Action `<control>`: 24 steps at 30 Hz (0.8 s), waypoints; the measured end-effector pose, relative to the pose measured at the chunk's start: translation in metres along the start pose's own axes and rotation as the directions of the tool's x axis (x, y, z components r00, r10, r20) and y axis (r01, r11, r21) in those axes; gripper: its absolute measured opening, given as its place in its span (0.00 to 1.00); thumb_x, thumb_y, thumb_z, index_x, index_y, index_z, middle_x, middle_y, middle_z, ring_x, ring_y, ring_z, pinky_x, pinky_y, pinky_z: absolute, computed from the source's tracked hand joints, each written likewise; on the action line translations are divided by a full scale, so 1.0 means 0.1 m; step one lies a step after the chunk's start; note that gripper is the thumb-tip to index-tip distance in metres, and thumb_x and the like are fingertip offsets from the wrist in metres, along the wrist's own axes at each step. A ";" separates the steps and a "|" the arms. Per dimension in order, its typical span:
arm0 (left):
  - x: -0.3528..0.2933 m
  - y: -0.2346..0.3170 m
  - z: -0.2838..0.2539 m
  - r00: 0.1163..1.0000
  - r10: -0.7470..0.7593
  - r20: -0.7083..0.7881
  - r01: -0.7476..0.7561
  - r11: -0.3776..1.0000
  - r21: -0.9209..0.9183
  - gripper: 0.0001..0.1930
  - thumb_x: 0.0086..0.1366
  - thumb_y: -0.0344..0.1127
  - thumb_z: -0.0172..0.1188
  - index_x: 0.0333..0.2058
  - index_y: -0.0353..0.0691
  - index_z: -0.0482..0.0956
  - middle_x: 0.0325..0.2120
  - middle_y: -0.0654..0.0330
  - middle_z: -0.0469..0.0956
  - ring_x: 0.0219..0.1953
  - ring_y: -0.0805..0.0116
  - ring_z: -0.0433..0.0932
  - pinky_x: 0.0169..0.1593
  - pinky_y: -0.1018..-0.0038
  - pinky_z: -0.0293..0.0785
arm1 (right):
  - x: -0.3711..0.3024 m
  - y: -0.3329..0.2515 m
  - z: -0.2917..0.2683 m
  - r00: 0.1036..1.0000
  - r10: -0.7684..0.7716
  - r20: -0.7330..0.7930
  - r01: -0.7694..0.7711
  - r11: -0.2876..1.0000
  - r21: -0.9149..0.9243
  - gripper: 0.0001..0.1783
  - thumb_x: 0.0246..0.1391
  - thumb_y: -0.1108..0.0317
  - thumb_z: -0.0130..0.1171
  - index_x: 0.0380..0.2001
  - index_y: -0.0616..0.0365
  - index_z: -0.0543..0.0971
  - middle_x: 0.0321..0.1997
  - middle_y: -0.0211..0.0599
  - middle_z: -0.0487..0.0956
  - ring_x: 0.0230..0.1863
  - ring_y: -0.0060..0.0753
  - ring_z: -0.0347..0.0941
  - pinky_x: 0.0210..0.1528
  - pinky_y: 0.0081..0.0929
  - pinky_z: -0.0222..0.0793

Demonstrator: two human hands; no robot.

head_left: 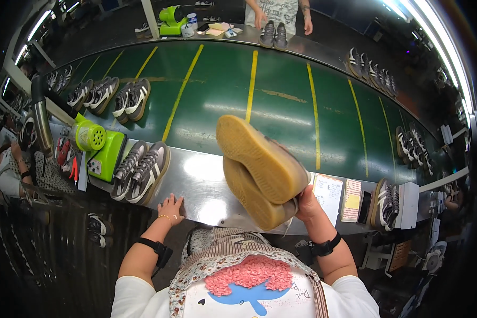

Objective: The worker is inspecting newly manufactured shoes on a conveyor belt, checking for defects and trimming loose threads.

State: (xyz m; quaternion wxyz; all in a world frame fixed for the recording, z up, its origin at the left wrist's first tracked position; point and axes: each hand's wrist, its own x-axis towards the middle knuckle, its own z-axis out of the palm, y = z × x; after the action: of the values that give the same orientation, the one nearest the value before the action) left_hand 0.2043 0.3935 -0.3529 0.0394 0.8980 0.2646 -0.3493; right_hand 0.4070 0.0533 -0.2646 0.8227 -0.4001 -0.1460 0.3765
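My right hand [306, 204] grips a pair of sneakers [262, 172] near the heels, raised over the metal ledge. Their tan gum soles face me, one shoe overlapping the other; the uppers are mostly hidden. At the ledge's near edge my left hand [171, 208] rests with fingers spread, holding nothing. Just beyond it to the left stands another pair of dark grey sneakers [141, 172] with white stripes and laces.
A green belt [222, 106] with yellow cross lines runs beyond the ledge [193, 183], carrying more sneakers [132, 99]. A lime-green machine [103, 151] stands left. Right lie papers [327, 193] and another sneaker pair [385, 204]. Across the belt, a person [275, 16] stands by sneakers.
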 end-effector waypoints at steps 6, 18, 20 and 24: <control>0.00 -0.08 -0.02 0.998 0.058 0.007 -0.058 0.998 0.024 0.43 0.46 0.48 0.64 0.60 0.56 0.50 0.62 0.56 0.42 0.63 0.55 0.46 0.59 0.50 0.47 | 0.00 -0.67 -0.48 0.981 -0.107 0.159 0.161 0.012 -0.987 0.25 0.31 0.47 0.67 0.28 0.54 0.76 0.27 0.38 0.75 0.32 0.44 0.72 0.34 0.32 0.67; 0.18 -0.23 0.05 0.990 0.118 0.076 -0.120 0.992 0.024 0.45 0.43 0.53 0.64 0.59 0.52 0.52 0.62 0.50 0.41 0.63 0.53 0.47 0.58 0.59 0.56 | 0.19 -0.70 -1.89 0.934 0.023 -0.357 -0.336 -0.283 -0.898 0.25 0.43 0.53 0.59 0.46 0.48 0.71 0.44 0.43 0.72 0.48 0.46 0.68 0.48 0.38 0.65; 0.23 -0.30 0.04 0.981 0.168 0.097 -0.169 0.986 0.008 0.44 0.43 0.53 0.64 0.59 0.52 0.53 0.62 0.49 0.41 0.62 0.52 0.49 0.58 0.60 0.56 | 0.24 -0.07 -1.68 0.935 0.242 -0.259 -0.233 -0.131 -0.964 0.23 0.46 0.54 0.56 0.44 0.52 0.71 0.41 0.44 0.75 0.43 0.47 0.70 0.46 0.36 0.66; 0.35 -0.39 -0.25 0.939 0.342 0.021 -0.336 0.931 -0.143 0.23 0.47 0.44 0.58 0.44 0.46 0.72 0.47 0.48 0.67 0.48 0.54 0.69 0.51 0.65 0.65 | 0.20 0.95 -1.12 0.876 0.443 -0.188 -0.239 0.061 -0.969 0.22 0.47 0.54 0.54 0.44 0.54 0.71 0.39 0.42 0.76 0.41 0.43 0.72 0.43 0.33 0.66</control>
State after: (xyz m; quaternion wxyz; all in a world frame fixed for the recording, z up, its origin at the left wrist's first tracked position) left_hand 0.2214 0.4492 -0.3529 0.1666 0.9171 0.1280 -0.3387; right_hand 0.4339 0.0440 -0.4102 0.2381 -0.8235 -0.3189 0.4043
